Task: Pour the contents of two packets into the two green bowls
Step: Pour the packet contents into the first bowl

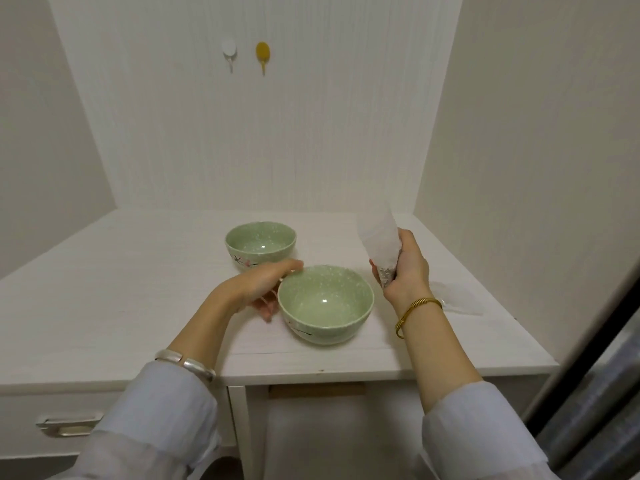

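Observation:
Two green bowls stand on the white table (121, 306). The near bowl (325, 303) is empty inside; the far bowl (260, 244) sits behind it to the left and also looks empty. My left hand (259, 289) cups the left side of the near bowl, fingers and thumb curved round its rim and wall. My right hand (407, 268) grips a clear plastic packet (379, 239) upright to the right of the near bowl, with pale contents bunched low in my fist. A second clear packet (457, 299) lies flat on the table behind my right wrist.
Walls close in the table at the back and on both sides. Two hooks, one white (229, 51) and one yellow (262, 51), are stuck on the back wall. A drawer handle (69, 424) is below the table's front edge on the left.

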